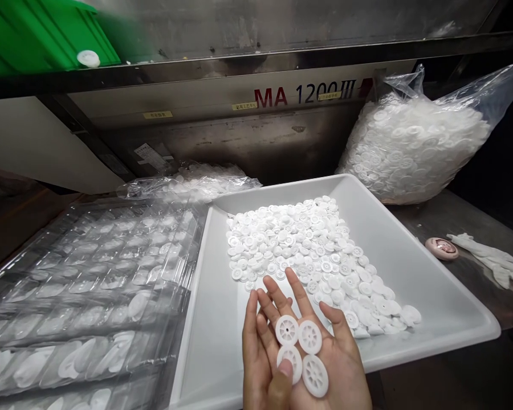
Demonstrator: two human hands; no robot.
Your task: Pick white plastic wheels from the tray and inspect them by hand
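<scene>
My right hand (340,367) is palm up with its fingers stretched out over the near side of a tray. Several white spoked plastic wheels (315,376) lie flat on its palm and finger bases. My left hand (260,359) is cupped against it from the left, and its thumb presses on the lower left wheel (294,360). Some left fingers are partly hidden behind the right hand. Beyond the fingertips, a heap of similar white wheels (282,233) covers much of the floor of the grey-white tray (404,250).
Clear plastic blister trays (89,273) holding white parts are stacked at left. A full clear bag (414,142) stands back right; another bag (192,179) lies behind. A white glove (491,259) and a pinkish round object (441,249) lie at right. A green crate (47,34) sits on the ledge above.
</scene>
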